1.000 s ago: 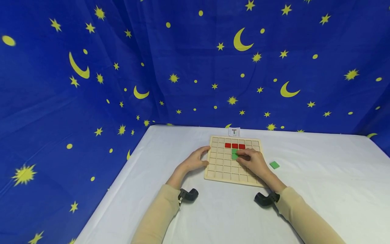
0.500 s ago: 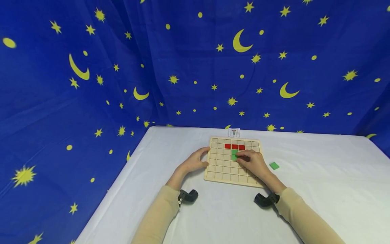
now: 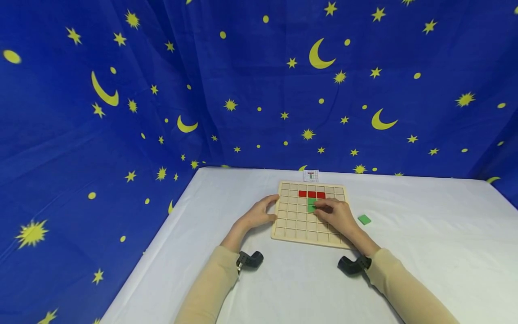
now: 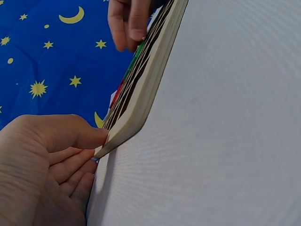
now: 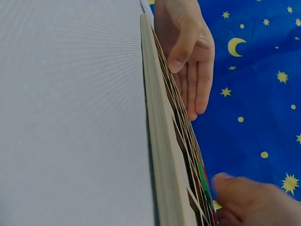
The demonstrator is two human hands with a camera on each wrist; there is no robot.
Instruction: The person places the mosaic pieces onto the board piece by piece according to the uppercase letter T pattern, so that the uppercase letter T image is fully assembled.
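A pale wooden grid board (image 3: 291, 223) lies on the white table. Three red tiles (image 3: 311, 194) form a row near its far side, with green tiles (image 3: 311, 202) in a column below the middle one. My left hand (image 3: 259, 213) touches the board's left edge, thumb and fingers spread apart; in the left wrist view its thumb (image 4: 89, 135) lies at the board's corner. My right hand (image 3: 336, 213) is over the board, its bent fingers and thumb at the right side of the nearer green tile, seemingly pinching it. Part of that tile is hidden by the fingertips.
One loose green tile (image 3: 364, 219) lies on the table right of the board. Behind the board is a small printed card (image 3: 310, 176) with a grid pattern. A blue cloth (image 3: 259, 81) with yellow moons and stars hangs behind and to the left.
Both hands, the board and the tiles stay in place. Only the whole view shifts very slightly.
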